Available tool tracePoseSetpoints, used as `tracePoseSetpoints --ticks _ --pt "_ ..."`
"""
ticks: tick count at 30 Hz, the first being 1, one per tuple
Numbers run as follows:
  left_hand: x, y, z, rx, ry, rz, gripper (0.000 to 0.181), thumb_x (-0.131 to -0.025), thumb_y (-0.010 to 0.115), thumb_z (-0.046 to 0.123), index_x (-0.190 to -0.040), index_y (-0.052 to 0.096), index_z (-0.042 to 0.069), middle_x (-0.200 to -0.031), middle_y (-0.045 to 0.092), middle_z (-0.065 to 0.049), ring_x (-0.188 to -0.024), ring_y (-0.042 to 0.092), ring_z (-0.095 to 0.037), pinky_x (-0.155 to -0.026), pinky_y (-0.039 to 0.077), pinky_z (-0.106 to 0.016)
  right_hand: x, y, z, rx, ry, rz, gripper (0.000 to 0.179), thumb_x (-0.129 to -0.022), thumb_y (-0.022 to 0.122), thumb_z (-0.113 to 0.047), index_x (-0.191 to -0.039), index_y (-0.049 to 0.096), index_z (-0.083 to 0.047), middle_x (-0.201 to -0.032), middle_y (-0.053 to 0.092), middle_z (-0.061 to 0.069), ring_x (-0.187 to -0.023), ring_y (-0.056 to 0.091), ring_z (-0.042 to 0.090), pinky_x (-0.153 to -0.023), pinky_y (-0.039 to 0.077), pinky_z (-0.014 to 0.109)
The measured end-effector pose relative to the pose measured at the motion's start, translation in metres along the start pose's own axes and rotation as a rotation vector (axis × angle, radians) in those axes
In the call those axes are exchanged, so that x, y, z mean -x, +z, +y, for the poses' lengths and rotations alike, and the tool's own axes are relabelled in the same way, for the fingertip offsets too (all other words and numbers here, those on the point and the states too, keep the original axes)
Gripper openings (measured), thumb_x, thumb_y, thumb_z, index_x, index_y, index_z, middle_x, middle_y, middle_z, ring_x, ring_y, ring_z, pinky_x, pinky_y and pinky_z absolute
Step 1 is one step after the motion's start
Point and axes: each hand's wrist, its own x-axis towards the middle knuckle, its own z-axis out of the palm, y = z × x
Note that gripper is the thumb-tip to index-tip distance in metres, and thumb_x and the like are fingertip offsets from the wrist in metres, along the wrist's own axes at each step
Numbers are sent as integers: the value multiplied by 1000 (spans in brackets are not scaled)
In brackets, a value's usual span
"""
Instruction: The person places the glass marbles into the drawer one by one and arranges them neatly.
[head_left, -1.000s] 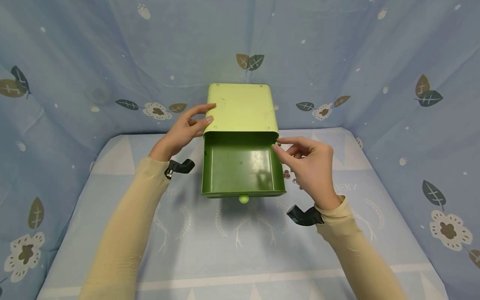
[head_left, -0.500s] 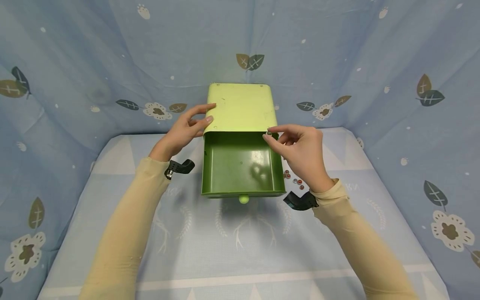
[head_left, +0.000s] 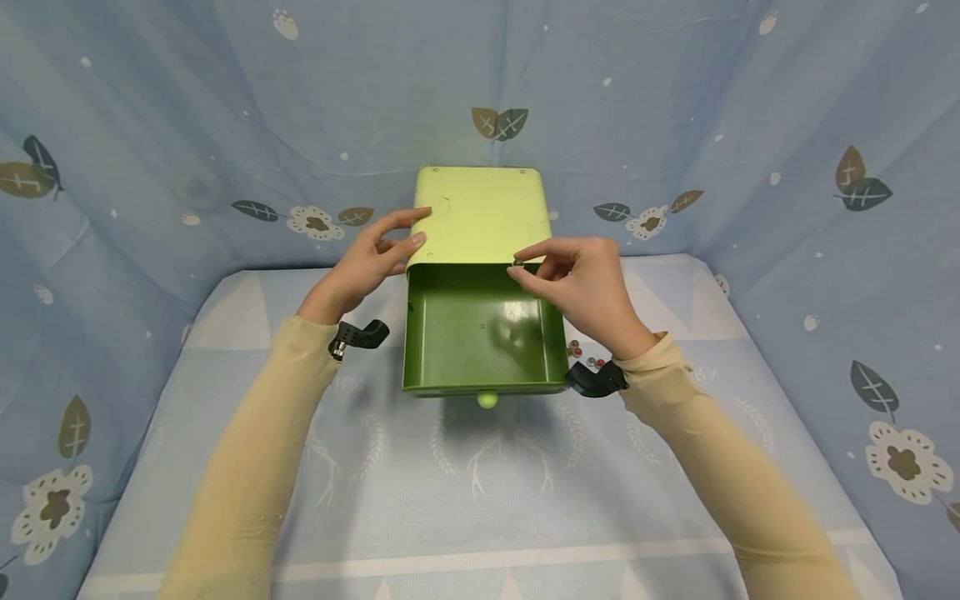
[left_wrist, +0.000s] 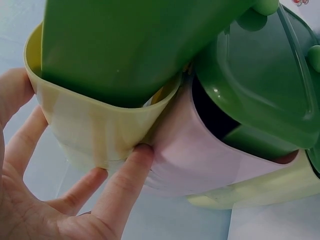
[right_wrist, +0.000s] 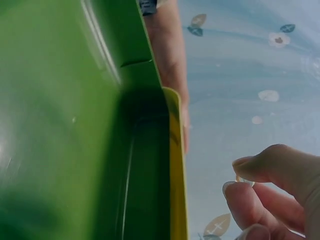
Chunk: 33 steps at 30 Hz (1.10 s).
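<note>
A pale yellow cabinet stands at the back of the table, its green top drawer pulled out. The left wrist view shows a pink casing and further green drawers below it. My left hand rests on the cabinet's left side, fingers spread and touching the casing. Thumb and forefinger of my right hand pinch a small glass marble, clear with a touch of orange. In the head view that hand hovers above the drawer's back right part. The drawer's visible floor is bare.
Several small reddish and clear marbles lie on the table right of the drawer, partly behind the right wrist. A round green knob sticks out of the drawer's front. Patterned blue curtains surround the back and sides of the table.
My right hand has moved left and away from me with the marble, from the drawer's right rim to above its back part. The left hand and cabinet have stayed put.
</note>
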Motion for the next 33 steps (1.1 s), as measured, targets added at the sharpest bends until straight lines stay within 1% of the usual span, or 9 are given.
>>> tracePoseSetpoints --ticks 7,13,23,28,33 --pt "0 -1 -1 -3 -3 -5 55 -114 62 42 -167 49 34 -168 32 -6 -149 46 -35 -122 38 -63 -8 7 6 -11 4 -55 12 -94 90 -12 -105 88 -7 -66 72 -3 -57 64 17 -53 42 25" --pt "2 -1 0 -7 -9 -3 55 -114 62 42 -167 49 34 -168 31 -6 -149 45 -35 -122 38 -63 -14 14 8 -9 -1 -77 10 -95 89 -13 -104 88 -9 -66 71 -4 -57 64 16 -54 42 27" --pt "1 0 1 -16 -6 1 55 -114 62 43 -166 49 35 -168 32 -6 -148 47 -36 -121 38 -63 -26 23 4 35 -61 -103 9 -94 90 -13 -101 88 -8 -66 71 -5 -58 66 11 -56 47 28" --pt "1 0 1 -11 -9 0 55 -113 63 43 -166 49 35 -167 32 -7 -148 46 -36 -121 38 -64 -31 27 1 76 -70 -171 9 -94 89 -15 -101 88 -10 -66 69 -6 -58 64 12 -59 50 32" --pt "1 -1 1 -12 -7 -2 56 -113 63 45 -166 49 36 -167 33 -7 -147 47 -36 -121 39 -64 -35 30 1 91 -82 -245 9 -95 89 -15 -102 88 -10 -65 69 -7 -57 63 12 -57 49 32"
